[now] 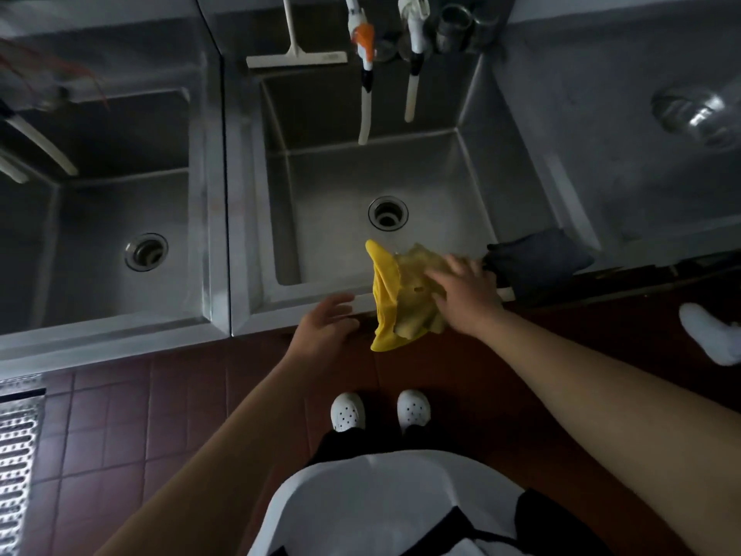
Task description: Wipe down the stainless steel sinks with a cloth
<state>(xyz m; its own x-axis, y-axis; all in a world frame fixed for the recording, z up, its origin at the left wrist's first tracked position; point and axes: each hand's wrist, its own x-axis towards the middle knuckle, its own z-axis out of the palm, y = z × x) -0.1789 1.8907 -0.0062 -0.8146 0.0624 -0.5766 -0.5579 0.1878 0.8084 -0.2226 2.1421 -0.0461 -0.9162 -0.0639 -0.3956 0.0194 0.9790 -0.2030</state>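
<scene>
Two stainless steel sinks stand side by side: the left sink (100, 218) and the middle sink (441, 186), each with a round drain. A crumpled yellow cloth (391, 298) hangs over the front rim of the middle sink. My right hand (465, 290) lies on top of the cloth with its fingers bent around the fabric. My left hand (324, 321) hovers just left of the cloth at the sink's front edge, fingers apart, holding nothing.
A white squeegee (296, 54) and two hoses (367, 78) hang above the middle sink. A dark cloth (537, 262) lies on the rim to the right. A steel counter (601, 134) holds a glass jar (701, 114). A floor grate (18, 455) lies lower left; another person's white shoe (709, 335) stands at right.
</scene>
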